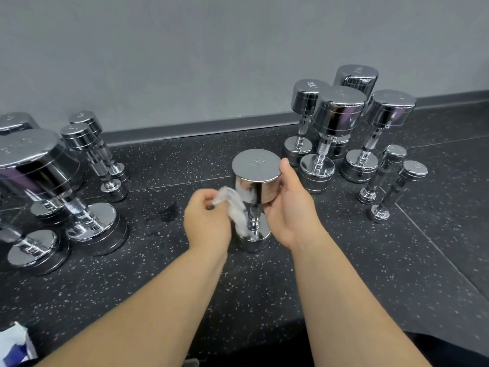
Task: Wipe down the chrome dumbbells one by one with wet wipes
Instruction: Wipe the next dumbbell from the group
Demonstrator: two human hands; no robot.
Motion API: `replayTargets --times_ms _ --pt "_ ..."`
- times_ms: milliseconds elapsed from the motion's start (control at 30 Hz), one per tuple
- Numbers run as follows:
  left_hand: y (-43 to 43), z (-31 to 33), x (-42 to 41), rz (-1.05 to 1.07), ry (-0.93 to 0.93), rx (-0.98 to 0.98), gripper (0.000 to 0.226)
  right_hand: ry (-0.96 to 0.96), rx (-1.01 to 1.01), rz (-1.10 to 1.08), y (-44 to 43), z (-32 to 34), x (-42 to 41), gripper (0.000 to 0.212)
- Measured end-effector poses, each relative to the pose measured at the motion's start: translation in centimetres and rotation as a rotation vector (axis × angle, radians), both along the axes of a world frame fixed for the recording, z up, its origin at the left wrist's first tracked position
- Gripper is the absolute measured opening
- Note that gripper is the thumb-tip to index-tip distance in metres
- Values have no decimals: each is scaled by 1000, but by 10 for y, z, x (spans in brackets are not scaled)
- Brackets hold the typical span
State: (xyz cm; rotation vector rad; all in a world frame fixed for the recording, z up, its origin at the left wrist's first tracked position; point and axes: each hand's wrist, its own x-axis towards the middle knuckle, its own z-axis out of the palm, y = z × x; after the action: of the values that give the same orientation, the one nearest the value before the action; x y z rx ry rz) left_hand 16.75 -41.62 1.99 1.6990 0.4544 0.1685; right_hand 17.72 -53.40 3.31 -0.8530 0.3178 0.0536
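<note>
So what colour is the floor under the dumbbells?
The floor is black with white speckles; head view.

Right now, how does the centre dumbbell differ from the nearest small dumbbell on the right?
Centre dumbbell has far broader heads than the small dumbbell. Centre dumbbell is gripped by the right hand, with the left hand holding a wet wipe at its handle; small dumbbell is untouched. Both chrome, standing on end.

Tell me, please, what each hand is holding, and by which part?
The left hand pinches a wet wipe by its upper end; the right hand grips the upright dumbbell around its top head.
</note>
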Motion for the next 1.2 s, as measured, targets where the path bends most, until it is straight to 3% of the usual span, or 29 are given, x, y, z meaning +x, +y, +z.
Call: replayTargets --times_ms 100,167,233,267,367,433,533,633,700,800,1000,1133,1200 --pt "5 26 12 120 51 -451 37 2 -77 -11 0 1 1 51" --pt "4 45 11 134 17 -778 33 9 -94 -17 0 0 2 52" --pt "0 51 6 36 -18 -879 26 5 -89 -17 1 0 2 51" --pt "-2 48 3 -47 -14 -739 25 -1 -83 -16 2 1 1 50" --pt "-12 22 -7 -223 -44 2 17 -15 -62 -21 -1 0 0 46" --pt "-13 15 -9 -231 -107 207 22 -18 -50 -35 -1 0 -1 43" --pt "-17 31 -9 -217 -247 161 31 -27 -61 -35 1 2 -2 44" --pt "-21 27 -7 -205 -157 36 33 -24 -65 -46 2 2 -3 44" --pt "-21 24 -11 -203 -104 65 34 -17 -67 -55 2 2 -2 46" --pt "-25 31 -7 -250 -240 11 45 -2 -105 -66 4 3 -2 48" --pt "-12 32 19 -304 -140 3 41 46 -153 -66 5 7 -3 45" --pt "1 53 64 -589 -4 -39 58 73 -225 -79 7 6 -3 45" --pt "-1 68 80 -710 61 75 57 67 -225 -90 8 2 0 51"
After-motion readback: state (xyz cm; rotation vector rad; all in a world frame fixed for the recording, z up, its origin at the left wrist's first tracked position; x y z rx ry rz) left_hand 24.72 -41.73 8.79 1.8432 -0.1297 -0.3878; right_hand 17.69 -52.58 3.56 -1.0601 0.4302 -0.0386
